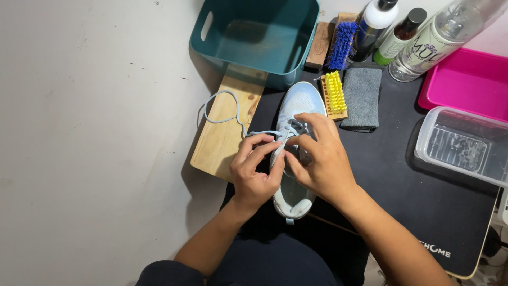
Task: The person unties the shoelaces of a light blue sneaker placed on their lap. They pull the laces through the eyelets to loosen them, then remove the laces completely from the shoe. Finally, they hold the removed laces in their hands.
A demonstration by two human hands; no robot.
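A black mat (402,175) covers the work surface from centre to about four o'clock, with pale lettering near its lower right corner. At twelve o'clock sits a teal plastic tub (254,34) with handle slots, its near edge over a pale wooden board (225,132) that runs toward nine o'clock. At two o'clock lies a pink tray (468,82), and at three o'clock a clear plastic box (460,145). Along the top edge near one o'clock stand three containers: a clear bottle (442,37) lying tilted with a dark-lettered label, a small bottle (399,37) with a green-and-white label and dark cap, and a dark bottle with a white top (373,24). Below them lie a folded grey cloth (361,98), a blue-bristled brush (341,45) and a yellow-bristled brush (334,95).

The pale blue shoe (296,106) lies at centre on the mat, long axis running six to twelve o'clock, toe pointing to twelve, heel toward the person. The left hand (254,172) pinches the grey-blue lace (222,114), which loops out over the board. The right hand (320,156) curls its fingers closed on the lacing over the shoe's tongue
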